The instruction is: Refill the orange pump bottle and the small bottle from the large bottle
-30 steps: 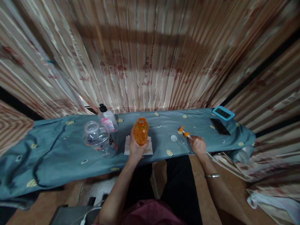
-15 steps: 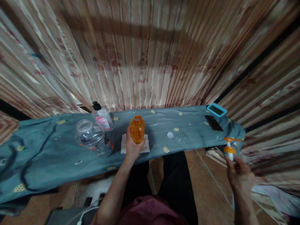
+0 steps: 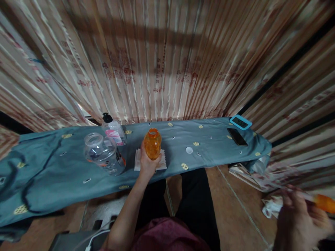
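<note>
Left hand (image 3: 147, 164) grip wrapped round open orange bottle (image 3: 152, 143), bench centre | right hand (image 3: 298, 223) at 4 o'clock pinches orange pump (image 3: 324, 203), off-bench | step: pump removed; next likely needs it set aside.

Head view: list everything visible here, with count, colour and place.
Orange translucent plastic bottle: 1, open-topped, upright over the white folded napkin, gripped by left hand.
Orange pump dispenser head: 1, blurred, in right hand, off the table at lower right.
Clear plastic jar: 1, table left.
Clear bottle with black cap and pink label: 1, behind the jar.
Small white cap: 1, table centre.
Black phone: 1, table right.
Blue-framed clock: 1, far right corner.
Teal patterned cloth: 1, covers table.
Striped curtain: behind.
Left hand; right hand.
</note>
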Action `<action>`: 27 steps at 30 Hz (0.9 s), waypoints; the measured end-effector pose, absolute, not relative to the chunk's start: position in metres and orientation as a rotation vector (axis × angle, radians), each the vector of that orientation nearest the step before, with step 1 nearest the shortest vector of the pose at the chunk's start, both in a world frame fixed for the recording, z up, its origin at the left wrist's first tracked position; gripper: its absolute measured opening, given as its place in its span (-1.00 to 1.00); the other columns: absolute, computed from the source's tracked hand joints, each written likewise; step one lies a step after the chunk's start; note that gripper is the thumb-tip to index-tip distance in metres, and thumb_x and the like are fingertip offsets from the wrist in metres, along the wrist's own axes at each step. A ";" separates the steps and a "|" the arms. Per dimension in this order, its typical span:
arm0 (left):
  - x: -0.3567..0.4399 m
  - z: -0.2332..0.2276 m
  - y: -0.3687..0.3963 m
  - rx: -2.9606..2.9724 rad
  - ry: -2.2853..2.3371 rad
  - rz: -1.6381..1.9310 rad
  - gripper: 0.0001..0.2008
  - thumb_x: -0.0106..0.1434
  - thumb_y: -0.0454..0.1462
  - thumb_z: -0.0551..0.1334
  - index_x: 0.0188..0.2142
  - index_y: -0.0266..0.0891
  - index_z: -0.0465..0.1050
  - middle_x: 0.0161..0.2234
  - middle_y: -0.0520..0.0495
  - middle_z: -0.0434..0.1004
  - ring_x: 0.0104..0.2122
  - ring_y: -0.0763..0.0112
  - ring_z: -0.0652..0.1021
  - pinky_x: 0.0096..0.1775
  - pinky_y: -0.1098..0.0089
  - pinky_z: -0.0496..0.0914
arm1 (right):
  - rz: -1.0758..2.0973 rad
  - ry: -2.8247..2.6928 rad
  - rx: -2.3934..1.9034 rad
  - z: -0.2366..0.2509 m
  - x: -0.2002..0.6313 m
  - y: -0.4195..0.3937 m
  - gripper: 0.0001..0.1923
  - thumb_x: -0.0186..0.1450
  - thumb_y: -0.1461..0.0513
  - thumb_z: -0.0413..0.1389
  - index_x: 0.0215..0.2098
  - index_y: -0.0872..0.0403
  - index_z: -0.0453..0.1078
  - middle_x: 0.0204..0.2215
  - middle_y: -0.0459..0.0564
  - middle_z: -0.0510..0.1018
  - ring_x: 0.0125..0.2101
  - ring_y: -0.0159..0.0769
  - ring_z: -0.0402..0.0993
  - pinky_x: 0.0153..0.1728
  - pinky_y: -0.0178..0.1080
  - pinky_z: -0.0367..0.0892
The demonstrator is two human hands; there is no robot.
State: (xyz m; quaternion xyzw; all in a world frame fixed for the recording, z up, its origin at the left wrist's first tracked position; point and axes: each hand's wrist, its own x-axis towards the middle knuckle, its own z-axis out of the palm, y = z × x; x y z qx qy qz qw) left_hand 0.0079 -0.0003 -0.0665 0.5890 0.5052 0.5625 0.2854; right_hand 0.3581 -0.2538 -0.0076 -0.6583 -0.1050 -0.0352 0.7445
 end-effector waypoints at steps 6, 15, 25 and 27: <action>0.008 -0.068 0.000 1.568 1.350 1.488 -0.14 -0.04 -0.26 0.46 0.24 -0.18 0.19 0.14 -0.22 0.45 0.17 0.04 0.49 0.23 0.07 0.37 | 0.365 -0.060 -1.096 -0.021 0.345 -0.204 -0.79 0.41 0.15 0.19 -0.07 0.11 0.45 -0.16 -0.03 0.57 -0.28 -0.32 0.55 -0.30 -0.20 0.52; -0.001 -0.058 -0.001 1.583 1.225 1.427 -0.28 -0.06 -0.31 0.44 0.12 -0.16 0.30 -0.01 -0.11 0.56 0.02 0.12 0.59 0.12 0.09 0.46 | 0.696 -0.195 -0.762 0.008 0.279 -0.114 -0.81 0.40 0.19 0.20 -0.07 0.12 0.45 -0.16 -0.03 0.57 -0.27 -0.32 0.56 -0.30 -0.21 0.53; -0.004 -0.045 -0.004 1.619 1.226 1.340 -0.27 -0.04 -0.39 0.39 0.15 -0.17 0.26 0.03 -0.12 0.57 0.02 0.16 0.59 0.08 0.16 0.48 | 0.655 -0.553 -0.651 0.095 0.216 -0.054 -0.86 0.21 0.27 0.38 -0.29 0.15 0.56 -0.33 -0.11 0.65 -0.24 -0.41 0.62 -0.18 -0.36 0.53; -0.004 -0.046 -0.004 1.616 1.231 1.320 -0.26 -0.05 -0.40 0.38 0.15 -0.18 0.26 0.03 -0.12 0.57 0.01 0.16 0.59 0.08 0.16 0.49 | 0.648 -0.634 -0.670 0.106 0.207 -0.049 -0.76 0.09 0.21 0.46 -0.32 0.12 0.59 -0.35 -0.12 0.67 -0.26 -0.44 0.63 -0.19 -0.42 0.52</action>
